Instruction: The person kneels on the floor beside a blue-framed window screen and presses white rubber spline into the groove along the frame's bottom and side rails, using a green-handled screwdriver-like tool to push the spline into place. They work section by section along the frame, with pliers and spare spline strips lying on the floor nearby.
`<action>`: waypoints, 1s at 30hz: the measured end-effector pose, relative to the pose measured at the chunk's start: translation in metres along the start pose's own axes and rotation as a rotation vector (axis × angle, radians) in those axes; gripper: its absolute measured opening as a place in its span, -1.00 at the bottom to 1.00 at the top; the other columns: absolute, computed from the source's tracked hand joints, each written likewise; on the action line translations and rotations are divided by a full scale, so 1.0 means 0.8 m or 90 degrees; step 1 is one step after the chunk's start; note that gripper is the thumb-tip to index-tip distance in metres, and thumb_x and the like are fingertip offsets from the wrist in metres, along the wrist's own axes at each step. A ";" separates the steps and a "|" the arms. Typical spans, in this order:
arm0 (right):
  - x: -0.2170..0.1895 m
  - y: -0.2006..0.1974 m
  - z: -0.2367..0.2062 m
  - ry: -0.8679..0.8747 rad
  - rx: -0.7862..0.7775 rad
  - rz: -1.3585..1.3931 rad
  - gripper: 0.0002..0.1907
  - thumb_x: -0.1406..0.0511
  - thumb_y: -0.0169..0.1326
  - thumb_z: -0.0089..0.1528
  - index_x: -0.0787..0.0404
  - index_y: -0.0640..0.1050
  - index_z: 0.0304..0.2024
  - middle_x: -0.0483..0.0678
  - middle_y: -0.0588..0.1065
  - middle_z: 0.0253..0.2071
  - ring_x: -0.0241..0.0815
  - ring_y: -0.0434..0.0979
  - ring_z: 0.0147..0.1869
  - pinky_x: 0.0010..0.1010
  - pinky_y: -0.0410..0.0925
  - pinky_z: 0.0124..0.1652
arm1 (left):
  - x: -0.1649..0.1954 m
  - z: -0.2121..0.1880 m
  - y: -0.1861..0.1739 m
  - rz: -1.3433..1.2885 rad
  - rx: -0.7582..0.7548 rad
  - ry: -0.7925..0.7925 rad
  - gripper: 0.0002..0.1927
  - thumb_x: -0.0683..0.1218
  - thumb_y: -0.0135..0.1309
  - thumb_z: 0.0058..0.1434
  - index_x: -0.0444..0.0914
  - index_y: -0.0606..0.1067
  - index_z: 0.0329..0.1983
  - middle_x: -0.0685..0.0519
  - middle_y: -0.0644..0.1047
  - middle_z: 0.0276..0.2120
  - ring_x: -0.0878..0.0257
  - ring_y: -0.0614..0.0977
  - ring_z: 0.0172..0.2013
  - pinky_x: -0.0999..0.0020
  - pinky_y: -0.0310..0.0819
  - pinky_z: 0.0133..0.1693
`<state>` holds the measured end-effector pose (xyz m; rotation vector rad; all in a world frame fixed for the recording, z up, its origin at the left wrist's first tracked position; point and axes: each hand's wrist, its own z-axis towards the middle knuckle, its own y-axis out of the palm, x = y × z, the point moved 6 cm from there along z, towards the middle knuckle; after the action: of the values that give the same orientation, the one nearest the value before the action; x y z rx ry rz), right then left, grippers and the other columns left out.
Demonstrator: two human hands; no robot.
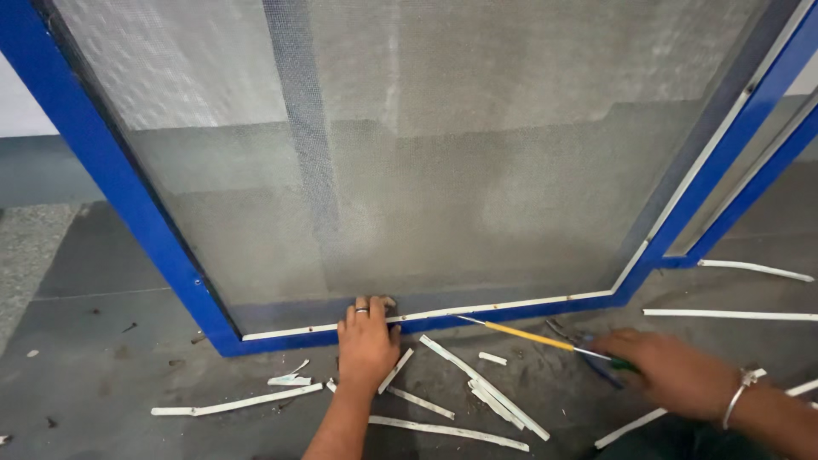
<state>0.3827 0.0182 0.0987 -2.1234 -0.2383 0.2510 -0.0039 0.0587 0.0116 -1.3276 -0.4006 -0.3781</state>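
A blue metal frame (128, 196) with grey mesh (443, 153) stands tilted on the floor in the head view. My left hand (368, 341), with a ring on one finger, presses on the frame's bottom rail (511, 312), fingers over a thin white strip (477, 307) along the mesh edge. My right hand (673, 370), wearing a metal bangle, is closed around a screwdriver (532, 336) with a yellow shaft. Its tip points at the bottom rail. Pliers (575, 336) with dark handles lie on the floor just under the right hand's fingers.
Several broken white strips (473, 388) lie scattered on the grey floor (102, 375) below the frame. Longer white strips (733, 315) lie at the right. A second blue frame (767, 170) leans behind the first at the right.
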 end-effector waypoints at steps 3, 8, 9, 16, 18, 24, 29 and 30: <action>-0.051 -0.051 -0.009 0.042 -0.028 -0.059 -0.43 0.09 0.09 0.22 -0.26 0.41 0.31 -0.30 0.48 0.23 -0.21 0.58 0.15 -0.28 0.43 0.17 | -0.014 0.005 0.003 0.006 0.010 0.008 -0.49 -0.07 0.27 0.03 -0.19 0.41 0.06 -0.10 0.44 0.03 -0.08 0.46 0.06 -0.05 0.31 0.01; -0.082 -0.117 -0.002 0.144 -0.123 -0.134 -0.56 0.08 0.07 0.29 -0.26 0.50 0.25 -0.13 0.60 0.05 -0.19 0.66 0.04 -0.32 0.49 0.10 | -0.018 0.018 0.018 0.055 0.005 0.011 -0.38 -0.03 0.28 0.00 -0.27 0.38 0.13 -0.19 0.41 0.09 -0.16 0.44 0.10 -0.11 0.28 0.01; -0.088 -0.132 0.007 0.120 -0.124 -0.120 -0.58 0.10 0.07 0.28 -0.22 0.52 0.21 -0.11 0.61 0.03 -0.21 0.70 0.01 -0.33 0.50 0.07 | -0.017 0.014 0.022 0.044 -0.012 -0.006 -0.42 -0.03 0.26 0.03 -0.24 0.38 0.11 -0.14 0.42 0.07 -0.12 0.44 0.10 -0.09 0.30 0.02; -0.168 -0.240 0.094 -0.126 -0.142 -0.207 -0.67 0.22 0.20 0.12 0.05 0.67 -0.05 0.05 0.68 -0.18 -0.06 0.71 -0.12 -0.21 0.50 -0.05 | -0.001 0.010 0.019 0.013 -0.003 -0.006 -0.48 -0.05 0.27 0.01 -0.22 0.41 0.04 -0.12 0.44 0.00 -0.11 0.46 0.04 -0.11 0.29 -0.01; -0.189 -0.251 0.115 -0.085 -0.215 -0.295 -0.70 0.22 0.16 0.14 0.06 0.67 -0.07 0.04 0.71 -0.24 -0.02 0.71 -0.15 -0.15 0.49 -0.09 | 0.004 0.008 0.022 -0.004 0.007 -0.013 -0.50 -0.06 0.27 -0.01 -0.22 0.42 0.02 -0.09 0.46 -0.02 -0.09 0.48 0.03 -0.09 0.30 -0.02; -0.179 -0.230 0.076 -0.010 -0.193 -0.370 -0.74 0.33 0.09 0.18 0.23 0.66 -0.11 0.16 0.63 -0.17 0.07 0.68 -0.09 -0.13 0.50 -0.02 | 0.054 -0.015 0.045 -0.039 0.059 -0.003 -0.49 -0.10 0.27 -0.07 -0.20 0.44 -0.01 -0.09 0.47 -0.07 -0.08 0.49 -0.03 -0.07 0.31 -0.09; -0.179 -0.178 -0.006 0.037 -0.174 -0.311 -0.76 0.34 0.04 0.22 0.15 0.67 -0.12 0.11 0.64 -0.19 -0.05 0.72 -0.10 -0.20 0.55 -0.04 | 0.090 -0.059 0.059 -0.048 0.049 -0.054 -0.56 -0.13 0.25 -0.07 -0.17 0.46 -0.07 -0.06 0.48 -0.09 -0.06 0.49 -0.03 -0.03 0.32 -0.06; -0.176 -0.178 -0.017 0.023 -0.155 -0.317 -0.77 0.33 0.06 0.21 0.15 0.68 -0.15 0.10 0.64 -0.21 -0.07 0.71 -0.11 -0.19 0.55 -0.06 | 0.103 -0.064 0.060 -0.057 0.076 -0.059 -0.57 -0.12 0.25 -0.04 -0.18 0.46 -0.07 -0.07 0.48 -0.09 -0.07 0.50 -0.04 -0.04 0.33 -0.07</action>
<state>0.2406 0.0451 0.2382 -2.2223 -0.7941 -0.1150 0.0948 0.0151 0.0007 -1.2157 -0.5544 -0.3621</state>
